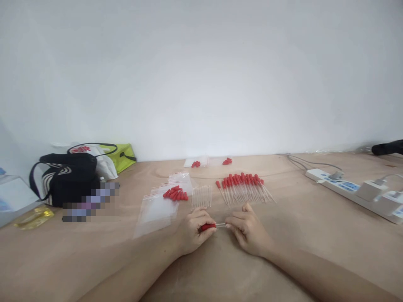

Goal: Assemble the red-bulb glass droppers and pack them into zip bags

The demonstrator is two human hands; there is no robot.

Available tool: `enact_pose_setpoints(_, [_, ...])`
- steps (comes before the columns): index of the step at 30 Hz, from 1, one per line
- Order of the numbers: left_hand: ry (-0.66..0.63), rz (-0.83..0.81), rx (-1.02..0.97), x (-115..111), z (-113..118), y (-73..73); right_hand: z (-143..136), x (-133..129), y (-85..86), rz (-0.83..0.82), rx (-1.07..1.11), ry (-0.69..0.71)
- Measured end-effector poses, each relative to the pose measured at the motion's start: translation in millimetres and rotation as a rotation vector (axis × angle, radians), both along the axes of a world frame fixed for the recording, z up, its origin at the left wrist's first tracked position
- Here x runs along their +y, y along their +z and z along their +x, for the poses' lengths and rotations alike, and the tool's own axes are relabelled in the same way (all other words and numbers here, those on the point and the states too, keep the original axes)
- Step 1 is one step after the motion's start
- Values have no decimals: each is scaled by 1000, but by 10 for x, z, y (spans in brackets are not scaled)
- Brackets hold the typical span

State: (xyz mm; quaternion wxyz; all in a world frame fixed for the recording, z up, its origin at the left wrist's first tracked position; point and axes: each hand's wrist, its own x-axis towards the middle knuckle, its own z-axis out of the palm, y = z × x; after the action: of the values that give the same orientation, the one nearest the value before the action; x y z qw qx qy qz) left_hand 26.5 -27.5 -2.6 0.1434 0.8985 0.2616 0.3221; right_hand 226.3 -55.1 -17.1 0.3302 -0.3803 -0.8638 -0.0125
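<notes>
Near the table's front, my left hand [197, 230] pinches a red rubber bulb [208, 227] between thumb and fingers. From the bulb a thin glass dropper tube [221, 225] runs right into the fingertips of my right hand [247, 230], which are closed on it. How deep the tube sits in the bulb is hidden. Just beyond my left hand lies a row of bare glass tubes [201, 197]. Loose red bulbs [175, 193] rest on clear zip bags [157, 212] to the left. Past my right hand, several droppers with red bulbs [247, 188] lie side by side.
Two small groups of red bulbs [195, 164] lie on bags near the wall. At left stand a black bag [71, 176], a lime-green bag [126, 157] and a yellow wrapper [36, 217]. A white power strip [352, 191] with plugs and cables is at right.
</notes>
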Motion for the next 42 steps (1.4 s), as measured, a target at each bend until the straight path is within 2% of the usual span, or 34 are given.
enact_pose_setpoints(9, [-102, -3, 91, 123, -69, -18, -100, -45, 23, -186, 23, -53])
enact_pose_setpoints(12, [-55, 5, 62, 167, -91, -10, -120, -46, 85, -126, 3, -97])
enact_pose_setpoints(16, [-24, 52, 100, 150, -104, -11, -111, -49, 127, -17, -133, -129])
enact_pose_setpoints(19, [150, 109, 67, 149, -121, -27, -51, 23, 112, -41, -141, -162])
enact_pose_setpoints(22, [335, 147, -15, 191, -153, -40, 23, 208, 91, -149, 22, -351])
enact_pose_setpoints(26, [424, 143, -33, 251, -198, -37, 2, 533, 108, -275, 225, -606])
enact_pose_setpoints(31, [495, 106, 5, 261, -233, -30, -228, 816, 170, -356, 139, -740])
enact_pose_setpoints(37, [700, 150, 31, 282, -276, -13, -344, 900, 179, -440, 10, -807])
enact_pose_setpoints(42, [853, 183, 103, 343, -369, 50, -324, 832, 189, -382, -16, -766])
